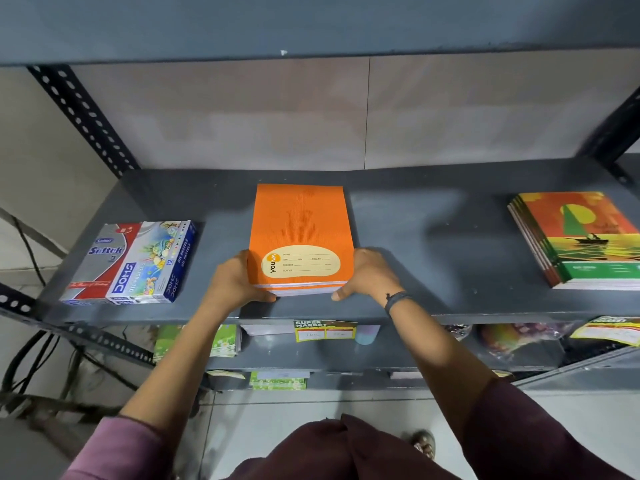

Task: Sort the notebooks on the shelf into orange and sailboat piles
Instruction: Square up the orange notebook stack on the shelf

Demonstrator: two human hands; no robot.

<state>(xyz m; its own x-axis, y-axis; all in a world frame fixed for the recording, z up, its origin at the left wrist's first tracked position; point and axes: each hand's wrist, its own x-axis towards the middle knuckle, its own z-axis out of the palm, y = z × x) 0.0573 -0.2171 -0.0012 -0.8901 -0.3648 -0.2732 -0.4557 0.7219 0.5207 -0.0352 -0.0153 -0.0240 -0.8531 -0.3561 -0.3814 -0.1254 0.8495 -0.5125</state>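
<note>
A pile of orange notebooks lies flat in the middle of the grey metal shelf, its cream name label facing me. My left hand grips the pile's near left corner and my right hand grips its near right corner, thumbs under the front edge. A pile of sailboat notebooks, with a green sail on orange and yellow covers, lies at the shelf's far right, well apart from both hands.
Boxes of oil pastels sit on the shelf left of the orange pile. Slotted uprights frame the shelf and another shelf hangs overhead. Lower shelves hold packets and a price tag. Cables trail at the lower left.
</note>
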